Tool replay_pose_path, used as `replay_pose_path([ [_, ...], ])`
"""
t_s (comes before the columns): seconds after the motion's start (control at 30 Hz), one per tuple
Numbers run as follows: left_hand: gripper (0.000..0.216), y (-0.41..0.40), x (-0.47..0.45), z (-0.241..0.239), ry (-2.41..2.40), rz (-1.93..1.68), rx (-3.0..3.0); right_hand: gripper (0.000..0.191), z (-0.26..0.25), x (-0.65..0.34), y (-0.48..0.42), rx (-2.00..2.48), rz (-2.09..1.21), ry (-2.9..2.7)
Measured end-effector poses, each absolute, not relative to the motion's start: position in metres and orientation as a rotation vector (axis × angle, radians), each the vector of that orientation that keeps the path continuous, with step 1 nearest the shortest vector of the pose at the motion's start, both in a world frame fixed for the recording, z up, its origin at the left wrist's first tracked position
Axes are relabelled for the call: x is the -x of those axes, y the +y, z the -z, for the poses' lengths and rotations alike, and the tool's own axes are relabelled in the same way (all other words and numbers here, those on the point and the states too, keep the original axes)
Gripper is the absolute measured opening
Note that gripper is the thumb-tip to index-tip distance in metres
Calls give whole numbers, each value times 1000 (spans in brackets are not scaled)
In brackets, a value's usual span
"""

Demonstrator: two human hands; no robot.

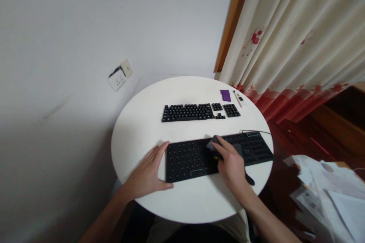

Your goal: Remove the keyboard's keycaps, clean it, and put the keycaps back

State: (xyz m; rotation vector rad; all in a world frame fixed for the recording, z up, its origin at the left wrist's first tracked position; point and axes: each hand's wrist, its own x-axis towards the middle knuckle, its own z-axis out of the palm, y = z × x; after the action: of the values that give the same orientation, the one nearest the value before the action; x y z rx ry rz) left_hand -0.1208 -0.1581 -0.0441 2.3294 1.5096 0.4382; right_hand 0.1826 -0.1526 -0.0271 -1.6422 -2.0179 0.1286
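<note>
Nearest, the left hand (148, 172) is spread flat against the left end of the bare keyboard (188, 159) on the table (137, 129); the right hand (232, 165) is closed round a dark tool (212, 145) atop it. Stiff, light and slide-prone, the board is judged best gripped by its edges.

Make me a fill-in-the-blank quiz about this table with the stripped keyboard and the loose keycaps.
1. The left hand lies against the ___ end of the stripped keyboard.
2. The right hand holds a dark tool on top of the ___.
3. The keycaps lie in rows on a ___ white table.
4. The small item beyond the keycaps is ___ in colour.

Missing words: left; keyboard; round; purple.
</note>
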Motion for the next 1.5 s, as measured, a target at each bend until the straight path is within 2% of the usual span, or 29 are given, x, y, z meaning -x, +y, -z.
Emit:
replay_pose_path([
  [0.17, 125, -158, 122, 45, 1489, -471, -2352, 60, 27, -102, -168, 1243, -264, -2264],
  [0.3, 121, -157, 123, 47, 1497, -486, -2355, 61, 27, -121, -157, 1205, -272, -2314],
  [0.43, 121, -156, 123, 48, 1503, -485, -2355, 63, 25, -209, -140, 1511, -139, -2196],
  [0.6, 121, -154, 123, 48, 1497, -485, -2355, 53, 16, -337, -127, 2128, 98, -1859],
  [0.73, 121, -155, 123, 48, 1504, -471, -2356, 49, 8, -367, -122, 2269, 230, -1660],
  [1.03, 123, -157, 121, 45, 1498, -484, -2337, 60, 35, -207, -124, 1901, 48, -1782],
  [1.23, 136, -161, 117, 38, 1469, -431, -2304, 67, 32, -129, -146, 1377, -335, -2065],
  [1.37, 142, -162, 117, 40, 1436, -473, -2317, 61, 31, -83, -161, 1086, -331, -2368],
  [1.5, 143, -162, 119, 42, 1426, -493, -2315, 61, 30, -84, -160, 1108, -305, -2429],
])
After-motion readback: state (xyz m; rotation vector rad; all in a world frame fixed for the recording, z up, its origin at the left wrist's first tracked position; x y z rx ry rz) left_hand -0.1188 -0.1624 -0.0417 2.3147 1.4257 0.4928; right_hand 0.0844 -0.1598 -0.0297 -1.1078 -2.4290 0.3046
